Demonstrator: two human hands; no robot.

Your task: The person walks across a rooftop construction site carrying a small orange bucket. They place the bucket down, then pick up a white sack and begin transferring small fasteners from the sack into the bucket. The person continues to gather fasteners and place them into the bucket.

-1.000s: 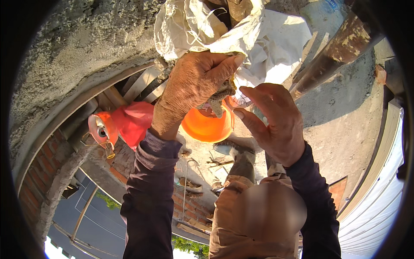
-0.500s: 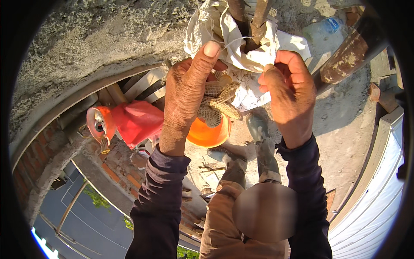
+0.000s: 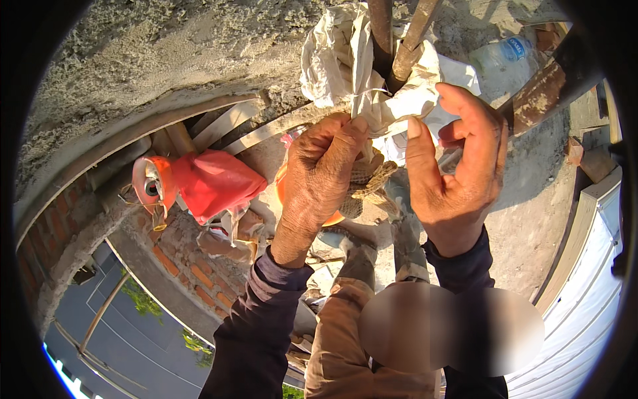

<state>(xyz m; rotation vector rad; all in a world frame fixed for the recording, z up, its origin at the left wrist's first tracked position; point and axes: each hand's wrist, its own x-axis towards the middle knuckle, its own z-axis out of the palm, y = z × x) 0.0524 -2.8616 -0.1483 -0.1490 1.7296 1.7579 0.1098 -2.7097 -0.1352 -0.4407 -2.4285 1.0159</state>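
The left hand (image 3: 323,174) is clenched around a crumpled white paper sack (image 3: 345,73) where a thin wire (image 3: 369,93) binds it to two rusty steel bars (image 3: 397,40); its fingertips pinch the sack's gathered neck just below the wire. The right hand (image 3: 458,163) hangs just beside it with its grip released, fingers half curled and thumb up, touching only a fold of the sack, as far as can be told. The sack stands at the top middle of the view, against a rough grey concrete wall (image 3: 153,66). A frayed woven rope (image 3: 372,183) hangs between the two hands. Below the left hand sits an orange plastic bowl (image 3: 282,189), mostly hidden by the wrist. To the left, a red cloth bundle (image 3: 212,183) rests on a brick ledge (image 3: 193,259). A clear plastic bottle (image 3: 502,56) lies near the upper right.
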